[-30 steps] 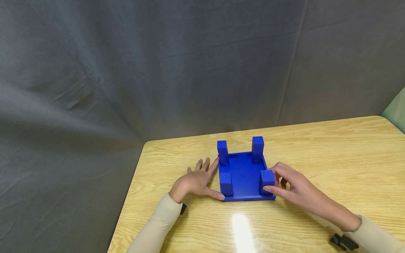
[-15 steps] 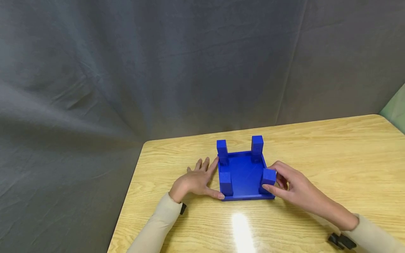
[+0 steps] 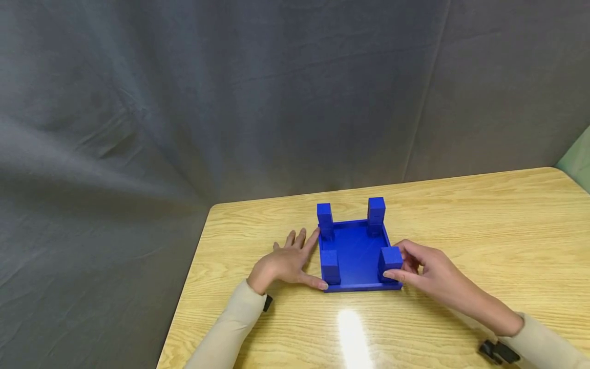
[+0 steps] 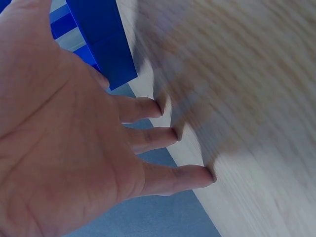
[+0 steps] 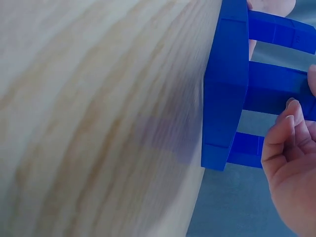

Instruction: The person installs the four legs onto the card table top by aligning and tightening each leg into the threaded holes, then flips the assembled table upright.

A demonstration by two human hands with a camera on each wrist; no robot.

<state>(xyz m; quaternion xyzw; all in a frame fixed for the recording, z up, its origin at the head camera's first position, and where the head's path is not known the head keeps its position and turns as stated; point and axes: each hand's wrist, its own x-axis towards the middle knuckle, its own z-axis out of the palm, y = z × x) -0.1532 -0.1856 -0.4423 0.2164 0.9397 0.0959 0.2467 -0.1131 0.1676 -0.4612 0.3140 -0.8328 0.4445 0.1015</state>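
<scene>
A blue square base (image 3: 356, 259) with a low raised rim lies on the table, a blue square post standing at each corner. My right hand (image 3: 426, 269) pinches the near right post (image 3: 390, 258) between thumb and fingers. Its curled fingers (image 5: 289, 131) show beside that post in the right wrist view. My left hand (image 3: 287, 265) is spread flat at the base's left side. Its thumb touches the near left corner by the near left post (image 3: 329, 267), and its index fingertip reaches the rim near the far left post (image 3: 324, 218). The far right post (image 3: 376, 211) is untouched.
The wooden table (image 3: 484, 220) extends to the right and in front of the base. A grey cloth (image 3: 295, 102) hangs behind and along the left edge. Light glares off the near tabletop.
The top of the near right post leaned outward to the right half a second ago and has come back a little, my right hand moving with it. My left hand has stayed in place.
</scene>
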